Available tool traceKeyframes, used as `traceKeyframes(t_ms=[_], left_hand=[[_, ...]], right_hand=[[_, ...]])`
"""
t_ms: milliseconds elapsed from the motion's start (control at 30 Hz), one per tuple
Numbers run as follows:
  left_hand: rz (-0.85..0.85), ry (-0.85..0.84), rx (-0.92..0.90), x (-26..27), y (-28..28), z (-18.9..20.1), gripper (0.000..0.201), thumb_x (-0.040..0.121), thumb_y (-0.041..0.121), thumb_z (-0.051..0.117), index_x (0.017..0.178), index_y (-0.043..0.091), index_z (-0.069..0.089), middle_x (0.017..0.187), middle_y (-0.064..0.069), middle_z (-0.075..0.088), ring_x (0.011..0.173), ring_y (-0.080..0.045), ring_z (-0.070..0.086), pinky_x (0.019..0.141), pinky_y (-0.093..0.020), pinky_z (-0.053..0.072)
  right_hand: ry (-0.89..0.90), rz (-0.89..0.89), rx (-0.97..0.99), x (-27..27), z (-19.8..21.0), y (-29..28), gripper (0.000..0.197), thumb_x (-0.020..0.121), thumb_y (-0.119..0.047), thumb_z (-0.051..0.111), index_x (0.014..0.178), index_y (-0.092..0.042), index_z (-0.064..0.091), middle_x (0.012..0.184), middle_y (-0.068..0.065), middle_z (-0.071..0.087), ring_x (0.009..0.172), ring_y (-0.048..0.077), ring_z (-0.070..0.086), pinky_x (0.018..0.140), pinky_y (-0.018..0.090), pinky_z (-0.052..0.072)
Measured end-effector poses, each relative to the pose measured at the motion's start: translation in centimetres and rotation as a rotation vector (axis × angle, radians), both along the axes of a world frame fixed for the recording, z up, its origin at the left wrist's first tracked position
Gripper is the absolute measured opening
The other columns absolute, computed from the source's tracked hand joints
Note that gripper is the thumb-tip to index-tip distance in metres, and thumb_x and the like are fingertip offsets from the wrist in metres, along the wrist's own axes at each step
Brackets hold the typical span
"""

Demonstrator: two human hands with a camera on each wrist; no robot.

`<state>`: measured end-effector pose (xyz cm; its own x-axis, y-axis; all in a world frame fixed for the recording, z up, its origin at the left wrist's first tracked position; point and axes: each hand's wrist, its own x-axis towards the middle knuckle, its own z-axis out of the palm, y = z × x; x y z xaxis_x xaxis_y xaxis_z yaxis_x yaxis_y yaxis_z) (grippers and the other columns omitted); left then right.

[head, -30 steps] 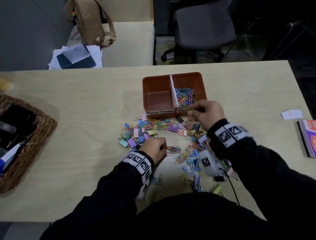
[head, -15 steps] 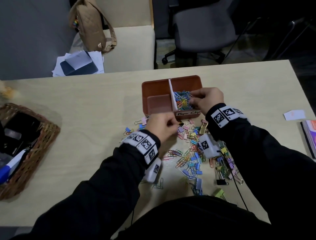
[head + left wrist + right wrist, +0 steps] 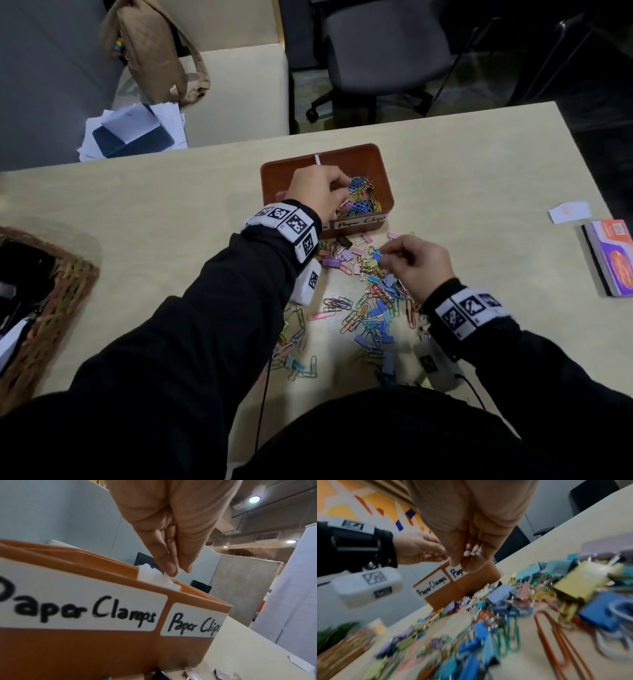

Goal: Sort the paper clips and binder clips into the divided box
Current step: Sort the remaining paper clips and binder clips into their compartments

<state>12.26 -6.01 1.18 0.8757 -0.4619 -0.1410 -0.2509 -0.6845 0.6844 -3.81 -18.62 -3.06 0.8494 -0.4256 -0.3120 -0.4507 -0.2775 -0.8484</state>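
An orange divided box (image 3: 385, 171) stands mid-table, with labels "Paper Clamps" and "Paper Clips" on its front (image 3: 85, 649). Coloured paper clips (image 3: 363, 198) fill its right compartment; my left wrist hides most of the left one. My left hand (image 3: 342, 195) hovers over the box by the white divider (image 3: 154, 577). Its fingertips (image 3: 173, 570) are pressed together, and no clip shows between them. A mixed pile of paper clips and binder clips (image 3: 373, 308) lies in front of the box. My right hand (image 3: 387, 253) hangs just above it with fingers loosely curled (image 3: 465, 561), holding nothing.
A wicker basket (image 3: 51, 308) sits at the table's left edge. A colourful booklet (image 3: 613, 257) and a paper slip (image 3: 570, 212) lie at the right. Behind the table are a seat with a tan bag (image 3: 154, 51) and papers, and an office chair (image 3: 383, 51).
My left hand rose from the pile and moved forward over the box's right compartment. My right hand drew back from the box to the pile.
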Motion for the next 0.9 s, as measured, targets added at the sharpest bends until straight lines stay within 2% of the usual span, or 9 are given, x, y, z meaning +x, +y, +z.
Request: traceKeyframes(t_ms=[67, 133, 167, 267, 433, 533, 633, 767, 900], left_hand=[[-0.004, -0.022, -0.014, -0.5, 0.7, -0.1, 0.017, 0.087, 0.018, 0.069, 0.103, 0.019, 0.073, 0.087, 0.012, 0.064, 0.082, -0.012, 0.068, 0.068, -0.006, 0.05], [-0.023, -0.072, -0.029, -1.3, 1.5, 0.1, 0.015, 0.085, 0.02, 0.071, 0.099, 0.019, 0.074, 0.084, 0.011, 0.065, 0.083, -0.009, 0.065, 0.081, -0.022, 0.054], [-0.043, -0.081, -0.027, -1.9, 2.0, 0.2, 0.012, 0.084, 0.02, 0.072, 0.096, 0.018, 0.074, 0.084, 0.01, 0.065, 0.081, -0.009, 0.064, 0.081, -0.025, 0.053], [-0.118, -0.048, 0.055, -4.2, 3.8, -0.5, 0.008, 0.083, 0.018, 0.072, 0.091, 0.016, 0.072, 0.086, 0.005, 0.068, 0.075, -0.008, 0.06, 0.076, -0.02, 0.049], [-0.216, 0.063, 0.249, -8.6, 6.9, -4.4, 0.015, 0.087, 0.022, 0.067, 0.1, 0.017, 0.069, 0.091, 0.006, 0.056, 0.08, -0.01, 0.053, 0.085, -0.03, 0.049], [-0.291, 0.183, 0.405, -10.9, 7.6, -6.3, 0.047, 0.083, 0.03, 0.07, 0.127, 0.022, 0.056, 0.114, 0.003, 0.05, 0.103, -0.016, 0.054, 0.094, -0.032, 0.047], [-0.351, 0.204, 0.477, -12.2, 7.7, -7.4, 0.07, 0.078, 0.037, 0.075, 0.139, 0.024, 0.044, 0.124, -0.001, 0.041, 0.113, -0.02, 0.049, 0.094, -0.034, 0.047], [-0.343, 0.173, 0.44, -12.6, 7.5, -7.9, 0.068, 0.079, 0.052, 0.068, 0.136, 0.023, 0.048, 0.12, -0.003, 0.042, 0.114, -0.022, 0.046, 0.093, -0.036, 0.047], [-0.378, 0.155, 0.432, -12.9, 7.1, -8.2, 0.061, 0.084, 0.042, 0.067, 0.137, 0.022, 0.046, 0.122, -0.006, 0.041, 0.116, -0.024, 0.043, 0.095, -0.036, 0.044]], right_hand=[[0.076, 0.137, -0.063, -1.0, -1.0, 0.8, 0.011, 0.085, -0.006, 0.068, 0.091, -0.015, 0.071, 0.075, -0.004, 0.068, 0.064, -0.004, 0.062, 0.061, 0.008, 0.049], [0.111, 0.344, -0.193, -1.5, -1.9, 1.4, 0.014, 0.088, -0.01, 0.065, 0.098, -0.015, 0.072, 0.088, -0.002, 0.07, 0.081, 0.009, 0.067, 0.076, 0.022, 0.053], [0.12, 0.478, -0.286, -1.6, -2.3, 1.7, 0.016, 0.088, -0.012, 0.064, 0.102, -0.015, 0.071, 0.097, -0.001, 0.069, 0.091, 0.016, 0.065, 0.083, 0.027, 0.05], [0.143, 0.758, -0.485, -1.8, -2.9, 2.1, 0.024, 0.088, -0.011, 0.062, 0.111, -0.017, 0.068, 0.109, 0.0, 0.063, 0.107, 0.021, 0.056, 0.09, 0.032, 0.045], [0.07, 0.815, -0.627, -1.8, -3.1, 2.0, 0.027, 0.082, -0.008, 0.066, 0.108, -0.016, 0.07, 0.102, 0.003, 0.064, 0.1, 0.027, 0.055, 0.085, 0.042, 0.048], [0.059, 0.847, -0.687, -1.7, -3.5, 2.0, 0.028, 0.081, -0.009, 0.067, 0.108, -0.016, 0.07, 0.099, 0.005, 0.063, 0.096, 0.029, 0.055, 0.078, 0.046, 0.05], [0.071, 0.863, -0.736, -1.7, -3.9, 2.2, 0.023, 0.08, -0.011, 0.071, 0.103, -0.017, 0.073, 0.094, 0.006, 0.063, 0.093, 0.031, 0.055, 0.071, 0.045, 0.05], [0.106, 0.917, -0.766, -1.5, -3.2, 2.6, 0.025, 0.087, -0.013, 0.065, 0.11, -0.019, 0.071, 0.102, 0.006, 0.063, 0.101, 0.03, 0.054, 0.078, 0.039, 0.042], [0.183, 0.936, -0.75, -1.8, -3.0, 2.0, 0.032, 0.094, -0.018, 0.053, 0.125, -0.025, 0.061, 0.118, 0.0, 0.057, 0.112, 0.023, 0.046, 0.09, 0.036, 0.038]])
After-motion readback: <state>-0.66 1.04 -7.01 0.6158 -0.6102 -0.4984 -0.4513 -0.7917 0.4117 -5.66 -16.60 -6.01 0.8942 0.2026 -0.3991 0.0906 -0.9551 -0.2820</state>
